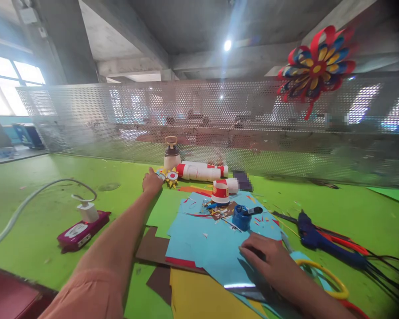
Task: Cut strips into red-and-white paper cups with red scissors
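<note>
The scissors lie nearest, partly under the right arm. The right hand is over the blue paper, fingers loosely curled, thumb apart, nothing seen between them. Farther off, the left hand is at the left of two flowers on the green worktop; whether its fingers grip it, I cannot tell. The flowers lie just left of the stacked cups. They look like light card, fairly stiff, with yellow points likely to crease; a gentle pinch on the round middle should suit best.
</note>
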The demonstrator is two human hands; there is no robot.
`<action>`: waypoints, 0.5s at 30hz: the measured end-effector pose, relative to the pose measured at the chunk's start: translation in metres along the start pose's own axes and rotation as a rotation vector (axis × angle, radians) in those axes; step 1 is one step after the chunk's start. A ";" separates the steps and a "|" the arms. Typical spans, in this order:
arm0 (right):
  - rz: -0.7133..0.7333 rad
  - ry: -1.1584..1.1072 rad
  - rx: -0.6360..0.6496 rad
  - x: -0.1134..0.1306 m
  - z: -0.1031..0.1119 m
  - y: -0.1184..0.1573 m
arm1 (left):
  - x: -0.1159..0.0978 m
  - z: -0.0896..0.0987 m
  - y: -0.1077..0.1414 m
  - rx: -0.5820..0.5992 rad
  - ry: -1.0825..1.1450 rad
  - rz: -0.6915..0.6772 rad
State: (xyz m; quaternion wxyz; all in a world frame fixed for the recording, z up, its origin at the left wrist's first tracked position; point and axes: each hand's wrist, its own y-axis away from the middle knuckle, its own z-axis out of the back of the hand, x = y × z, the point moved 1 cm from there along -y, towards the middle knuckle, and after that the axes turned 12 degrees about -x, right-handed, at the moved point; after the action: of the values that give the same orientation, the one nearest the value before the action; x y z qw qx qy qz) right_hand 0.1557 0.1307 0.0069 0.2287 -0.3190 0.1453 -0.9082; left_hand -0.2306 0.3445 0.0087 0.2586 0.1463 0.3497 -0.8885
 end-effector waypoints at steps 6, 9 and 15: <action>-0.004 -0.004 0.006 -0.001 0.000 0.001 | 0.025 0.023 -0.031 0.007 -0.099 0.075; -0.008 0.011 0.022 -0.001 0.000 0.002 | 0.039 0.025 -0.040 0.107 -0.153 0.091; -0.018 0.026 0.050 -0.002 0.000 0.002 | 0.035 0.007 -0.057 0.314 -0.211 0.015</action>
State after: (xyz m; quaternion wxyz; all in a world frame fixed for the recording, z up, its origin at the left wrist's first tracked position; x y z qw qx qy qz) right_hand 0.1576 0.1302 0.0047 0.2266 -0.3027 0.1225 -0.9176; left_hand -0.2921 0.3631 0.0293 0.2747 0.0933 0.1765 -0.9406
